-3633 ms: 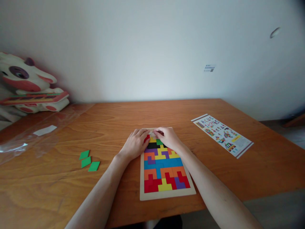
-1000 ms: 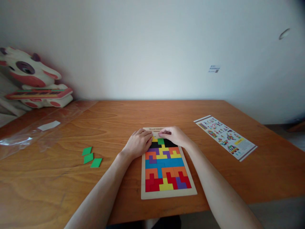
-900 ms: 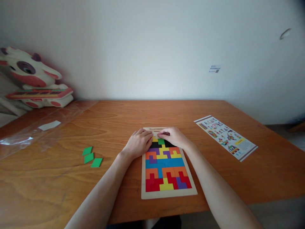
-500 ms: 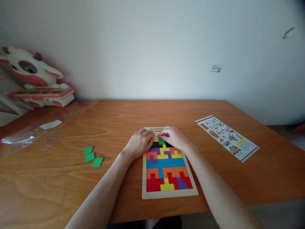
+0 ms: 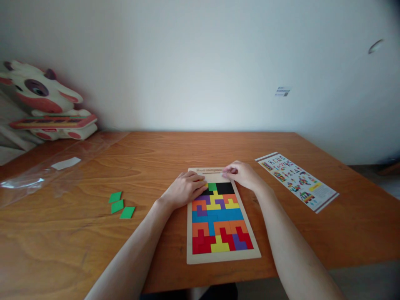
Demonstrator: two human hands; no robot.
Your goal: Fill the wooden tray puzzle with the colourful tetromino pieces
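A wooden block puzzle board (image 5: 191, 259) lies flat before me, its tray filled with flat coloured pieces except for a bare strip (image 5: 215, 178) at the far end. My left hand (image 5: 184, 189) lies over the board's far left part, fingers stretched out, covering part of a black piece and a small yellow patch. A green square piece (image 5: 212, 187) sits between black pieces (image 5: 225, 188) in the far row. At the board's far right corner is my right hand (image 5: 242, 173), thumb and fingertips drawn together by the rim; what lies between them is hidden.
Three green diamond pieces (image 5: 117, 206) lie on the wooden table (image 5: 156, 154) to the left. A printed pattern sheet (image 5: 296, 181) lies to the right. Clear plastic wrap (image 5: 40, 181) and a cow-shaped toy keyboard (image 5: 54, 102) are at the far left, before the wall.
My right hand has moved right, from the green piece to the board's far right corner. The green piece stays in the far row. My left hand has shifted only slightly.
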